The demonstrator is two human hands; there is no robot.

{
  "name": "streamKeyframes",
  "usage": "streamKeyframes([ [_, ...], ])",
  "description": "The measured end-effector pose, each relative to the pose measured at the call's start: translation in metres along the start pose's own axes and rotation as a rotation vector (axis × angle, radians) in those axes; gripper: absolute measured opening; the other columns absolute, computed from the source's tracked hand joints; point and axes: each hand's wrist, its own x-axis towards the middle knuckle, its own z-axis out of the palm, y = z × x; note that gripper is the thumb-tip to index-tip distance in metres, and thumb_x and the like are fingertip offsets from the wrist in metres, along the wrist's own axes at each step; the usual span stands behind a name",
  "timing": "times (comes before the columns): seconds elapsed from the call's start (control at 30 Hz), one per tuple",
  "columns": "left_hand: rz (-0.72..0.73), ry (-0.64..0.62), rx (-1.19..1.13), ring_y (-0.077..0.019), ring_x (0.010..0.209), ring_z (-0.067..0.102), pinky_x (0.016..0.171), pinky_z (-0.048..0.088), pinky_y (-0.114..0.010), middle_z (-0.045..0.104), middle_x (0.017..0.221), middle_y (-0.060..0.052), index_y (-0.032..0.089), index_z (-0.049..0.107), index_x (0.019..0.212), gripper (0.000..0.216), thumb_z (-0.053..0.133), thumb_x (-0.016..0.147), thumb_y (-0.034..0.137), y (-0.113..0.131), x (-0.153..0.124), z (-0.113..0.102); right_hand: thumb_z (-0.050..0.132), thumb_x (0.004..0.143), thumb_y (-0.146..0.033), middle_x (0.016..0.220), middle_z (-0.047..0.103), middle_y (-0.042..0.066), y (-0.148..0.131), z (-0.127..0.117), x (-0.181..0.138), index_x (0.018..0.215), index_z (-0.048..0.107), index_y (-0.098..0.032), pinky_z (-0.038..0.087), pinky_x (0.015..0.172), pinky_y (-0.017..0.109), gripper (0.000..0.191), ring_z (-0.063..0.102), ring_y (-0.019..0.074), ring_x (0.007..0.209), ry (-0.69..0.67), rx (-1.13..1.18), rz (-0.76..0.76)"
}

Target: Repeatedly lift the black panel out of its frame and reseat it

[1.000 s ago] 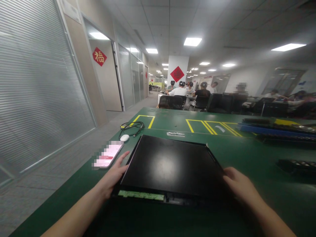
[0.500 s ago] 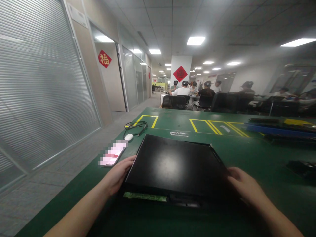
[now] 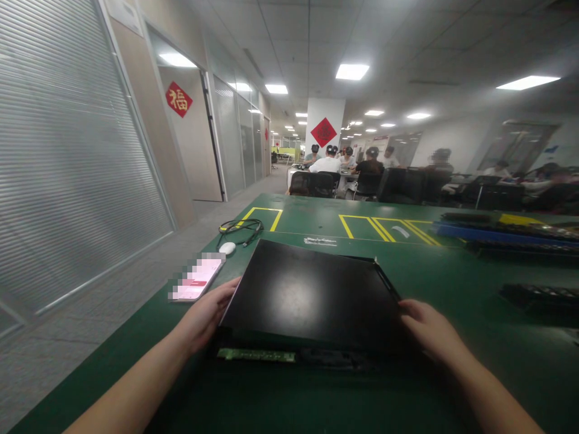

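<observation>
A flat black metal chassis (image 3: 307, 295) lies on the green table (image 3: 429, 271) in front of me, with a green circuit board edge (image 3: 256, 355) showing at its near side. My left hand (image 3: 205, 313) grips the chassis's left edge, fingers curled against the side. My right hand (image 3: 427, 331) holds the right near corner, fingers wrapped over the edge. The black lid looks slightly raised at the near side.
A phone (image 3: 196, 282) with a lit screen lies left of the chassis, a white mouse (image 3: 227, 248) and a coiled black cable (image 3: 239, 228) beyond it. Dark trays (image 3: 502, 232) and parts lie at the right. Several people sit at desks (image 3: 344, 166) far behind.
My left hand closed in from beside the phone onto the chassis's left edge. The chassis has shifted slightly; both hands stay on it.
</observation>
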Motion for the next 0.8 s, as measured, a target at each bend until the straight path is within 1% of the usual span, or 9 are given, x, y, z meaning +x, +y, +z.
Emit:
streamKeyframes([
  [0.1, 0.019, 0.015, -0.024, -0.0262, 0.092, 0.077, 0.071, 0.060, -0.030, 0.078, 0.112, -0.011, 0.014, 0.068, 0.128, 0.047, 0.066, 0.081, 0.021, 0.0002, -0.0018, 0.0006, 0.052, 0.083, -0.031, 0.109, 0.069, 0.011, -0.0011, -0.0005, -0.0009, 0.117, 0.071, -0.019, 0.053, 0.084, 0.035, 0.041, 0.068, 0.0253, 0.099, 0.003, -0.007, -0.010],
  [0.17, 0.029, -0.008, -0.012, -0.0273, 0.099, 0.075, 0.078, 0.060, -0.032, 0.077, 0.116, -0.011, 0.014, 0.066, 0.130, 0.053, 0.070, 0.079, 0.023, -0.0008, -0.0035, 0.0002, 0.052, 0.083, -0.031, 0.109, 0.069, 0.011, -0.0012, -0.0004, -0.0008, 0.117, 0.071, -0.019, 0.052, 0.084, 0.034, 0.041, 0.068, 0.0250, 0.100, 0.000, -0.025, -0.012],
  [0.27, 0.038, -0.028, 0.019, -0.0281, 0.104, 0.074, 0.085, 0.058, -0.033, 0.076, 0.120, -0.010, 0.017, 0.062, 0.135, 0.064, 0.076, 0.073, 0.021, -0.0020, -0.0067, 0.0004, 0.052, 0.084, -0.031, 0.109, 0.069, 0.011, -0.0017, -0.0006, -0.0005, 0.118, 0.071, -0.017, 0.052, 0.085, 0.033, 0.042, 0.067, 0.0249, 0.102, -0.006, -0.057, -0.012],
  [0.43, 0.027, -0.017, 0.056, -0.0300, 0.104, 0.074, 0.084, 0.059, -0.036, 0.076, 0.119, -0.010, 0.019, 0.062, 0.137, 0.066, 0.075, 0.072, 0.019, -0.0015, -0.0072, 0.0015, 0.050, 0.085, -0.033, 0.110, 0.069, 0.012, -0.0025, -0.0025, -0.0009, 0.122, 0.070, -0.017, 0.052, 0.085, 0.035, 0.045, 0.067, 0.0262, 0.102, -0.027, -0.070, 0.002],
  [0.6, 0.037, -0.059, 0.029, -0.0300, 0.104, 0.074, 0.083, 0.059, -0.035, 0.075, 0.121, -0.012, 0.019, 0.059, 0.140, 0.071, 0.077, 0.072, 0.019, -0.0030, -0.0044, -0.0005, 0.051, 0.083, -0.033, 0.105, 0.070, 0.012, -0.0006, -0.0019, -0.0004, 0.116, 0.073, -0.017, 0.054, 0.082, 0.035, 0.043, 0.068, 0.0262, 0.098, -0.002, -0.043, -0.019],
  [0.7, 0.030, -0.048, 0.024, -0.0303, 0.105, 0.073, 0.083, 0.059, -0.035, 0.075, 0.123, -0.012, 0.018, 0.057, 0.142, 0.073, 0.078, 0.072, 0.019, -0.0040, -0.0048, -0.0007, 0.052, 0.081, -0.034, 0.102, 0.071, 0.012, 0.0007, -0.0009, 0.0005, 0.113, 0.075, -0.017, 0.054, 0.080, 0.036, 0.043, 0.068, 0.0268, 0.095, 0.021, -0.048, -0.036],
  [0.8, 0.028, -0.040, 0.022, -0.0299, 0.106, 0.073, 0.084, 0.059, -0.034, 0.074, 0.123, -0.011, 0.019, 0.057, 0.142, 0.071, 0.077, 0.074, 0.020, -0.0041, -0.0056, 0.0000, 0.052, 0.081, -0.034, 0.102, 0.071, 0.012, 0.0010, -0.0006, 0.0006, 0.113, 0.074, -0.017, 0.054, 0.080, 0.037, 0.044, 0.068, 0.0272, 0.096, 0.022, -0.054, -0.048],
])
